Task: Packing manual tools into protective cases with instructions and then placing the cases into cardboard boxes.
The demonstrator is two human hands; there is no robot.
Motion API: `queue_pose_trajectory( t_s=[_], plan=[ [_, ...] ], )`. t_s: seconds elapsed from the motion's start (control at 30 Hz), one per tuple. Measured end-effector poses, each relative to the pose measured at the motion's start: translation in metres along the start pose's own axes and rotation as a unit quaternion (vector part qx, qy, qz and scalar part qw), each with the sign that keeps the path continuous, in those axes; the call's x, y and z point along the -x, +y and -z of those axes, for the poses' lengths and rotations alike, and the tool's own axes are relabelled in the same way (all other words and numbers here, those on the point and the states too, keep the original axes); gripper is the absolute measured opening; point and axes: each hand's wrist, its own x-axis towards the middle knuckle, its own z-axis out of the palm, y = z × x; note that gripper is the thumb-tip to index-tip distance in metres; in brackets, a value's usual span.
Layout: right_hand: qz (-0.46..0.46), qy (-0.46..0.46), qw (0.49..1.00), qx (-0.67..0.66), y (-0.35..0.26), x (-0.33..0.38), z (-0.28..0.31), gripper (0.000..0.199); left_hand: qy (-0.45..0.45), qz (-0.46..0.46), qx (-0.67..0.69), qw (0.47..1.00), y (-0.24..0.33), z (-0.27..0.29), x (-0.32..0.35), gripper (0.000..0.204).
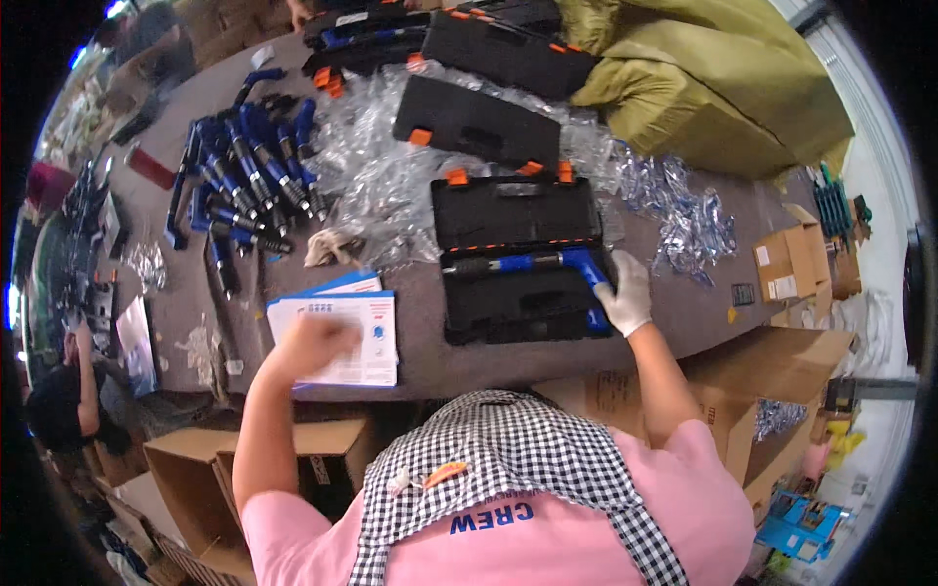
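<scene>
Grey-brown in colour, the wide worktable (420,337) bears a black hard-shell tool case (489,322) lying open, its lid (513,215) folded away from the person (498,439). Good work here, I judge, means steadying the case lightly at its edge and parting the printed leaflets (377,365) to its left by a corner, so that none cling together. The blue-and-black pistol-gripped tool (523,262) rests in the case's near half, close to the hinge (518,248); its long axis runs left to right, nearly parallel with the hinge line, the black barrel (479,266) pointing left and the blue handle (584,269) slanting rightward and toward the person. The white-gloved right hand (629,296) is at the case's right edge beside that handle, thumb and fingers spread; whether they grip anything I cannot tell. The bare left hand (318,347) is over the leaflets, too blurred to tell whether its fingers are clenched, loose or grasping one of them.
</scene>
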Motion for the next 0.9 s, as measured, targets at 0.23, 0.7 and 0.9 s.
queue_pose_trajectory(
  t_s=[0.23,0.7,0.9],
  plan=[
    [0.056,-0.305,0.950,0.035,0.019,0.022,-0.006,0.049,0.282,-0.003,-0.267,0.922,0.020,-0.086,-0.287,0.061],
    [-0.564,-0.015,0.822,-0.074,0.254,-0.012,-0.044,0.073,0.192,0.107,-0.245,0.944,-0.044,-0.092,-0.302,0.058],
    [-0.511,0.126,0.818,-0.233,0.277,0.008,-0.089,0.048,0.193,0.110,-0.336,0.915,-0.058,-0.089,-0.322,0.060]
  ],
)
